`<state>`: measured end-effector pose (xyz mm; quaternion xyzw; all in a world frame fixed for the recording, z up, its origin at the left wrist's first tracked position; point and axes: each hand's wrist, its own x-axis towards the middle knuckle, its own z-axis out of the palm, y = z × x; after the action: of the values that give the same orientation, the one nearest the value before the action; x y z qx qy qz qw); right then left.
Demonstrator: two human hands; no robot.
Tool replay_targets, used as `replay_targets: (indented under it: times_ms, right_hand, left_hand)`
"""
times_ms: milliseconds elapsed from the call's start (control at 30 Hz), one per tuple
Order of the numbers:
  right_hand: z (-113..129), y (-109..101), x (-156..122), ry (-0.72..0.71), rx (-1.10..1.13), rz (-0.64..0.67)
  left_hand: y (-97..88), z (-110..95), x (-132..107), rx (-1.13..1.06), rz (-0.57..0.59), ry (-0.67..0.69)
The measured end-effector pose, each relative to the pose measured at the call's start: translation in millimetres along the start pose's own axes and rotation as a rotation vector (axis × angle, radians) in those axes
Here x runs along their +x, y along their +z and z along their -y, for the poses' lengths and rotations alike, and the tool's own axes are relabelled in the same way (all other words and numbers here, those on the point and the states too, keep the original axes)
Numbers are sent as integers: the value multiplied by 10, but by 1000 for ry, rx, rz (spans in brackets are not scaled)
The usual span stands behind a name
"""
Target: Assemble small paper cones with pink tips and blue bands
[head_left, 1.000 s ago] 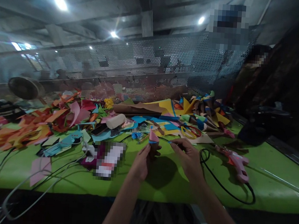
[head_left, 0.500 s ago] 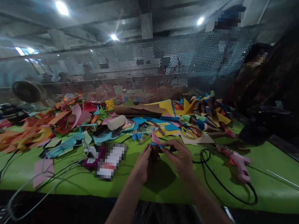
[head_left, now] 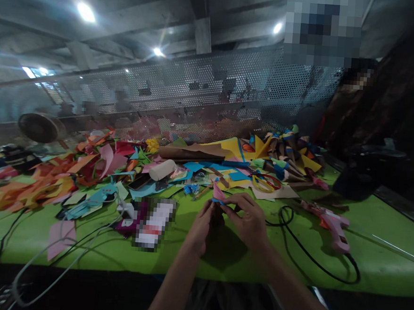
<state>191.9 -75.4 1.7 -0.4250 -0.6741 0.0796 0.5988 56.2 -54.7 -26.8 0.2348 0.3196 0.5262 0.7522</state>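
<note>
Both of my hands meet over the green table [head_left: 379,268], just in front of the paper pile. My left hand [head_left: 200,230] is curled round a small brown paper cone with a pink top [head_left: 218,193]. My right hand [head_left: 247,219] pinches at the same cone from the right, fingers closed near a thin blue strip at its rim [head_left: 218,200]. The cone's lower part is hidden between my fingers.
Coloured paper scraps [head_left: 67,169] cover the far table. Finished cones [head_left: 285,155] lie at the back right, red-handled scissors [head_left: 265,181] nearby. A pink glue gun [head_left: 331,225] with a black cord [head_left: 302,256] lies to the right. A white roll [head_left: 161,169] and cables [head_left: 73,245] lie left. A perforated metal screen [head_left: 197,93] stands behind.
My right hand has moved left from holding the blue strip stretched out to closing against the cone. The cone has tipped slightly to the right.
</note>
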Motion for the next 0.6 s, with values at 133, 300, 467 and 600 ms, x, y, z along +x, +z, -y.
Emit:
replay_targets:
  times_ms: [133,300,467,600]
  right_hand:
    - [1,3,4,-22,-21,6]
    - [-42,22,-7,-60,-100,-4]
    - [-46,25,-19,-102,-139,1]
    - [-18,26,-17,-107,-137,8]
  left_hand:
    - [12,-6,-13,29,42,10]
    - [44,-25,-52,35,7,5]
    - [76,-30,-62,85,8,47]
    - [72,-3,-22,124,-7,72]
